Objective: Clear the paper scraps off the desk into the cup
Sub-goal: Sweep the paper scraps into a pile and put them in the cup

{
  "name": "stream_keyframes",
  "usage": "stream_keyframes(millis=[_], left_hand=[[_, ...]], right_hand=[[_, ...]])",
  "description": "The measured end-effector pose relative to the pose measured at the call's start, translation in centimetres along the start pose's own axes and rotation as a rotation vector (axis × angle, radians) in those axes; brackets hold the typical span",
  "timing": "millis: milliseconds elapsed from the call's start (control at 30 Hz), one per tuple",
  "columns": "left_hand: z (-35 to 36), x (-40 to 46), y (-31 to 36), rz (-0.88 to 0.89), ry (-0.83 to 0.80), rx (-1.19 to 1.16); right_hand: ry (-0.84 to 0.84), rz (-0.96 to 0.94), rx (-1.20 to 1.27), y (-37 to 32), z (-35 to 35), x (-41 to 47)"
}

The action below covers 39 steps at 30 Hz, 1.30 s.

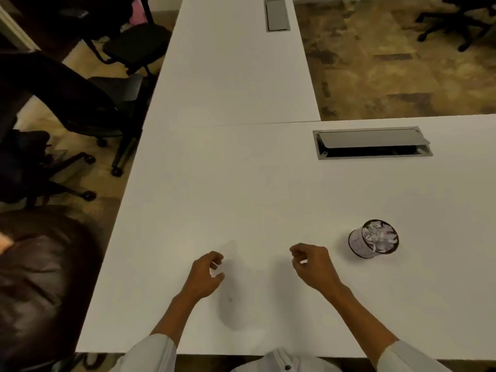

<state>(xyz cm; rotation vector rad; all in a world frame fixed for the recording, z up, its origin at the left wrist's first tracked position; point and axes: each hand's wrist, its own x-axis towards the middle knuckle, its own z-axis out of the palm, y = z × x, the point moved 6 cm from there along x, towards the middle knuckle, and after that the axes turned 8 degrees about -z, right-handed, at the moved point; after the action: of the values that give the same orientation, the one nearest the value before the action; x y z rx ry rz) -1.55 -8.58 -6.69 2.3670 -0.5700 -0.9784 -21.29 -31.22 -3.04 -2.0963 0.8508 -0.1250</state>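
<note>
A small cup (359, 244) with a dark rim stands on the white desk (241, 197), right of centre, filled to the top with white paper scraps (379, 237). My right hand (312, 265) hovers just left of the cup, fingers curled, with a small bright white scrap (303, 261) pinched at its fingertips. My left hand (205, 276) is further left, fingers curled around another small white scrap (214, 265). I see no loose scraps on the desk surface.
A grey cable hatch (371, 143) with its lid ajar is set into the desk at the back right. A second white desk (230, 76) with another hatch (276, 14) extends away. Black office chairs (80, 103) and a brown leather chair (40, 277) stand on the left.
</note>
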Motion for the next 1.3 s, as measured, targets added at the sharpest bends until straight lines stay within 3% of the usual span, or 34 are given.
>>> stream_keyframes(millis=[233,400,667,800,967,1133,1300], left_hand=[[-1.0,-2.7,-7.0,-0.098,0.02,0.019],[2.0,-4.0,-7.5,-0.058,-0.05,0.136],[4.6,-4.1,-6.1,0.032,0.072,0.233],[4.6,-4.0,-6.5,0.073,0.108,0.267],[3.0,-3.2,-5.5,0.094,0.144,0.314],[2.2,-0.9,0.2,0.2,0.166,0.256],[4.8,0.9,9.4,0.383,0.093,0.17]], right_hand=[[-0.493,-0.128,-0.268,-3.1,14.3,-2.1],[-0.473,-0.185,-0.283,-4.7,18.4,-3.9],[-0.547,-0.445,-0.6,-6.7,20.9,-4.9],[-0.568,-0.39,-0.63,-6.8,20.6,-4.8],[-0.424,-0.154,-0.458,-4.7,17.1,-4.1],[-0.031,0.083,-0.056,-0.5,8.6,-4.2],[0.285,0.173,0.062,2.4,-1.6,-4.1]])
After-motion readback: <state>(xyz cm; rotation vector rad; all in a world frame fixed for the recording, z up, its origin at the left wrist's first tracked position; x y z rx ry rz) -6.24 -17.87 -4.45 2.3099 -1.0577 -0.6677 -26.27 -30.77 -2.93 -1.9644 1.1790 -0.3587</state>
